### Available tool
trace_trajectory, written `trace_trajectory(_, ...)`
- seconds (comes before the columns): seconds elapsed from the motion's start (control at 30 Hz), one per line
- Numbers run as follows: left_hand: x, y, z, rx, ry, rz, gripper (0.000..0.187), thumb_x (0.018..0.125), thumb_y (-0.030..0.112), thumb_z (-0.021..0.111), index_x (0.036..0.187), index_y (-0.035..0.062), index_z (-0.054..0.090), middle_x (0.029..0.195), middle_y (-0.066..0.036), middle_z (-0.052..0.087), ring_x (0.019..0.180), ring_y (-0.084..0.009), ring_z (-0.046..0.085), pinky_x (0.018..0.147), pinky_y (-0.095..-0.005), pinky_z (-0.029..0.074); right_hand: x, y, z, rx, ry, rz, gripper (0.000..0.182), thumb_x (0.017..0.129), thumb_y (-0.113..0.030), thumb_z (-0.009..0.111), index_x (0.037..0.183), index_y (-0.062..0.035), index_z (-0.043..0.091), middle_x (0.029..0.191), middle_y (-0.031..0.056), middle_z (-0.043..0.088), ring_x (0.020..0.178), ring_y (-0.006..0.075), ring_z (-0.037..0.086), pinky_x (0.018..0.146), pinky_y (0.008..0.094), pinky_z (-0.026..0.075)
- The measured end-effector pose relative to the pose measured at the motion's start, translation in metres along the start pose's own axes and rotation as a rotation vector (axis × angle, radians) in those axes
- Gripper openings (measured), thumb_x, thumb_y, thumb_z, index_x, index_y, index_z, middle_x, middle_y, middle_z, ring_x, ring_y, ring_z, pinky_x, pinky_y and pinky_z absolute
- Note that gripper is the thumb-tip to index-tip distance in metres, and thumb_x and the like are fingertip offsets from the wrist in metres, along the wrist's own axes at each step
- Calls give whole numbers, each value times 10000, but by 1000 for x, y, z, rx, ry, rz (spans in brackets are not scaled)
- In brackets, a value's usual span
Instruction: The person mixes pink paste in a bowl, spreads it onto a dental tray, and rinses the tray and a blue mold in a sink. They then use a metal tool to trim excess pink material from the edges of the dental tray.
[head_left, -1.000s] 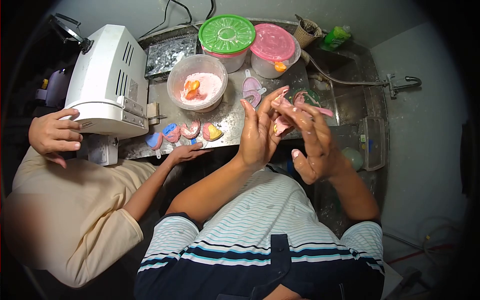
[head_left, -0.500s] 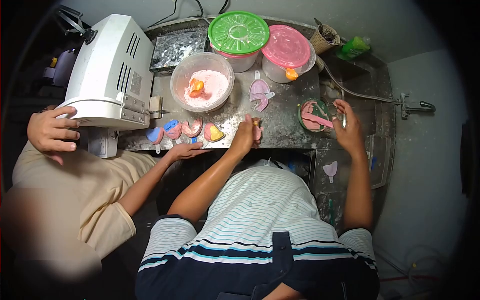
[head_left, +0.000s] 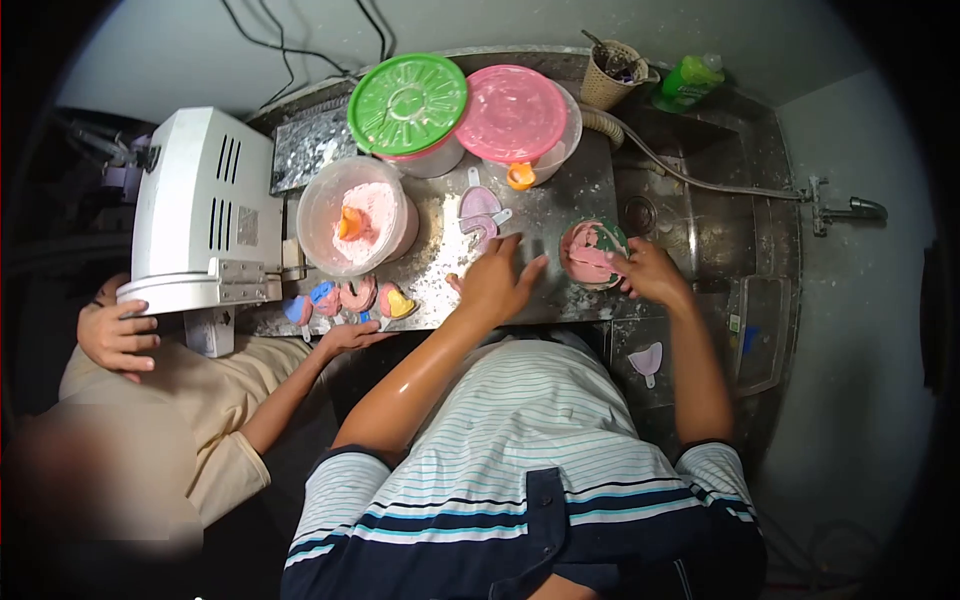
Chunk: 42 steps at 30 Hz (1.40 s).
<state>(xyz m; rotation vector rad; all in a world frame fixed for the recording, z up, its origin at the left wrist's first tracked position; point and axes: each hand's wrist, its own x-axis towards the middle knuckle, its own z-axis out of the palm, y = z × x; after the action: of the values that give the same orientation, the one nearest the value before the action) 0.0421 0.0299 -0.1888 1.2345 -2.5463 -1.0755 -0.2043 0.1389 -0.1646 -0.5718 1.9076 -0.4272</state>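
My left hand is over the metal counter with its fingers spread, just below two pink dental impression trays. Nothing shows in its fingers, though what lies under the palm is hidden. My right hand is at the right rim of a green mixing bowl, its fingers closed around the handle end of a pink spatula. Pink paste coats the inside of the bowl and the spatula lies in it. The handle is mostly covered by my fingers.
A tub of pink powder holds an orange scoop. Behind stand green-lidded and pink-lidded tubs. Filled impressions line the front edge beside a co-worker's hand. A white machine is left, a sink right.
My left hand has opened out from a closed pose near a small pinkish thing, now out of sight. My right hand has moved down onto the spatula handle. The view has shifted.
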Motion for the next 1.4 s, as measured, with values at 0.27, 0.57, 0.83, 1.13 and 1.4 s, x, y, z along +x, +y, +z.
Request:
trace_trajectory(0.27, 69, 19, 48, -1610, -680, -450, 545, 860, 387, 621, 1298, 148, 399, 1240, -114, 568, 1149, -352, 568, 830, -611, 525, -27, -15, -16, -596, 257, -463, 426, 832, -146, 652, 1193, 58, 554, 1073, 252, 647, 1038, 390, 617, 917, 460, 475)
trace_trajectory(0.57, 89, 55, 71, -1379, -532, -137, 481, 850, 227, 560, 1307, 85, 512, 1159, -95, 621, 1083, -228, 596, 950, -362, 470, -24, -13, -62, -899, 391, -684, 182, 860, -117, 550, 919, 18, 657, 1010, 232, 641, 936, 382, 656, 781, 465, 530)
trace_trajectory(0.83, 96, 97, 56, -1251, -170, 228, 478, 867, 435, 663, 1214, 108, 629, 1082, -111, 596, 1000, -255, 563, 908, -328, 429, -52, 0, -46, -817, 577, -684, 200, 873, -178, 547, 943, -119, 724, 859, 167, 698, 828, 349, 686, 726, 459, 534)
trace_trajectory(1.13, 81, 132, 11, -852, 42, 524, 434, 839, 452, 667, 1109, 113, 685, 932, -102, 570, 937, -223, 442, 871, -315, 369, 0, 75, -23, -178, 563, -273, 237, 963, -155, 433, 1077, -93, 631, 717, 108, 616, 592, 216, 615, 506, 377, 462)
trace_trajectory(1.4, 56, 113, 29, -1743, -402, 481, 530, 962, 483, 488, 1333, 116, 392, 1161, -106, 578, 1116, -234, 556, 967, -379, 452, -76, 21, -30, 637, 253, -228, 270, 1002, -296, 522, 880, -73, 613, 600, 4, 473, 498, 70, 405, 425, 249, 310)
